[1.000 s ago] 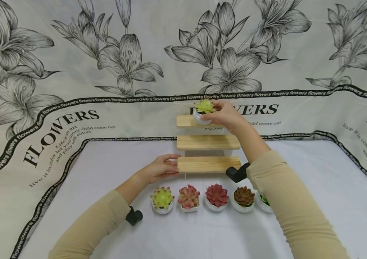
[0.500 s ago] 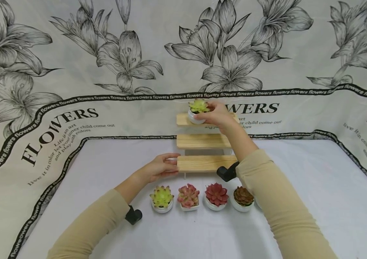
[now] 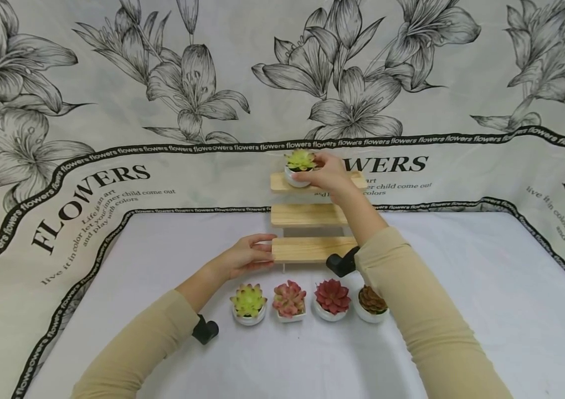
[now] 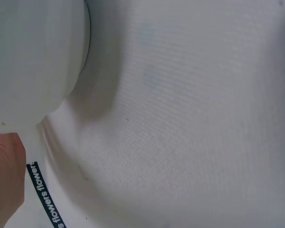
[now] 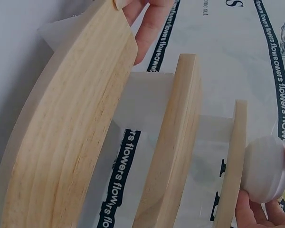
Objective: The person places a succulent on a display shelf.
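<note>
Right hand [image 3: 329, 174]: closed in a pinch on one round white pot [image 3: 291, 176] with a yellow-green succulent [image 3: 300, 159]. Pot is at the left part of the top wooden shelf [image 3: 357, 180]; base seems to touch the board, contact hard to confirm. Left hand [image 3: 245, 257]: fingers partly curled, gripping the left end of the bottom shelf [image 3: 312, 249]. Three shelves total, middle shelf [image 3: 307, 215] between the two grips. Nearer the person than both grips, four potted succulents in a row: one lime-green [image 3: 248, 301], one pink [image 3: 289, 299], one dark red [image 3: 332, 297], one brown [image 3: 372, 300], partly behind right sleeve [image 3: 422, 310].
</note>
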Action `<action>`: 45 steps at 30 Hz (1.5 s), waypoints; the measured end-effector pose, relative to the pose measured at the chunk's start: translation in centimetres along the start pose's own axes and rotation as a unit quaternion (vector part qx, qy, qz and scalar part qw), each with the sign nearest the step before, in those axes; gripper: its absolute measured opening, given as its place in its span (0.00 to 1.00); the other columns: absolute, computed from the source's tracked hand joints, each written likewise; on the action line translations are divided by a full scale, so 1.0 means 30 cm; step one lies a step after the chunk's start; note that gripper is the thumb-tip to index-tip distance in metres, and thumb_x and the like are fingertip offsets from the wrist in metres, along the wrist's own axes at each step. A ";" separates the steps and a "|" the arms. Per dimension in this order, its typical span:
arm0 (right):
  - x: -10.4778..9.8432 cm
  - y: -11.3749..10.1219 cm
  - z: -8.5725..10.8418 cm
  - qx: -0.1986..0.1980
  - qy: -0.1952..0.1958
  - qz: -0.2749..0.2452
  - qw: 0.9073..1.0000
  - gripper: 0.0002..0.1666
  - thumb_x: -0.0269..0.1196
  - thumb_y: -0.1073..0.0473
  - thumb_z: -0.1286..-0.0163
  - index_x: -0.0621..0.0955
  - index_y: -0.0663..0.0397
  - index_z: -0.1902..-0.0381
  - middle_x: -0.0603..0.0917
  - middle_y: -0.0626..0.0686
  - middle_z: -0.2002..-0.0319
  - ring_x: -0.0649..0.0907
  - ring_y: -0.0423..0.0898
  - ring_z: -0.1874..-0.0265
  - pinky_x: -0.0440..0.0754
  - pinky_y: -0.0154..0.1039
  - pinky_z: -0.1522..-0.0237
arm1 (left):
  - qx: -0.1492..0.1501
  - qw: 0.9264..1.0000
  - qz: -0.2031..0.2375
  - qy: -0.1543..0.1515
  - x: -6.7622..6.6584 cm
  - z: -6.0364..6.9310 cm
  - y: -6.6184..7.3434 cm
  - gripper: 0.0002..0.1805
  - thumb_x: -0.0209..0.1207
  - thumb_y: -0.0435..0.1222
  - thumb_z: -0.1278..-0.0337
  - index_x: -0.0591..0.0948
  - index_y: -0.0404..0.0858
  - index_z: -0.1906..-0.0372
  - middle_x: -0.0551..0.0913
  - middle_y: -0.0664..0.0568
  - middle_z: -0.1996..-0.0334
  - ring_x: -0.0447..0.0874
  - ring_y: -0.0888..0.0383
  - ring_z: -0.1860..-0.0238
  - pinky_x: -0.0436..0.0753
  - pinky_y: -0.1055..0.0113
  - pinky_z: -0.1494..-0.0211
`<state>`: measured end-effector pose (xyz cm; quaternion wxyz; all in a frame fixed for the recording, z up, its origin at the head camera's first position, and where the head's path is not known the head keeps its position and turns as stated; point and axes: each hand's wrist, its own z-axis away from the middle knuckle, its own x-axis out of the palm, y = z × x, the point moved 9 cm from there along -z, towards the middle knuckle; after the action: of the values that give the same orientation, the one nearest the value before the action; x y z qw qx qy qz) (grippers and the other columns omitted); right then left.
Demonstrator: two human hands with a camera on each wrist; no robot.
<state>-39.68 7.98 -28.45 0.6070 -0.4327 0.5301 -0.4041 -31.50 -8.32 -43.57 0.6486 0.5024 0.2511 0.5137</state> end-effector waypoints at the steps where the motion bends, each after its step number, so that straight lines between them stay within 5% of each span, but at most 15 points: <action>1: 0.000 -0.001 -0.001 -0.003 0.000 0.005 1.000 0.37 0.70 0.61 0.45 0.68 0.61 0.40 0.68 0.58 0.43 0.72 0.51 0.49 0.77 0.43 0.48 | 0.000 1.000 0.000 0.001 -0.001 -0.001 0.001 0.32 0.53 0.20 0.43 0.62 0.34 0.32 0.70 0.34 0.41 0.79 0.51 0.52 0.80 0.62 0.48; 29: -0.097 -0.013 0.077 -0.027 -0.034 -0.020 0.999 0.40 0.65 0.63 0.40 0.61 0.61 0.32 0.64 0.63 0.37 0.67 0.55 0.42 0.73 0.47 0.41 | 0.003 1.000 -0.005 0.001 0.004 -0.005 -0.002 0.32 0.52 0.20 0.42 0.62 0.34 0.32 0.70 0.34 0.40 0.79 0.50 0.51 0.81 0.64 0.50; 45: -0.183 -0.042 0.163 -0.051 -0.060 -0.007 0.997 0.39 0.65 0.61 0.39 0.61 0.62 0.33 0.67 0.62 0.45 0.73 0.50 0.50 0.71 0.49 0.39 | 0.009 1.000 0.001 0.003 -0.002 -0.009 -0.005 0.32 0.53 0.20 0.43 0.62 0.34 0.32 0.69 0.34 0.40 0.80 0.51 0.53 0.81 0.65 0.50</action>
<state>-35.47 13.27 -25.32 0.6114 -0.4905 0.5099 -0.3544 -31.68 -8.28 -43.82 0.6432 0.5066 0.2570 0.5134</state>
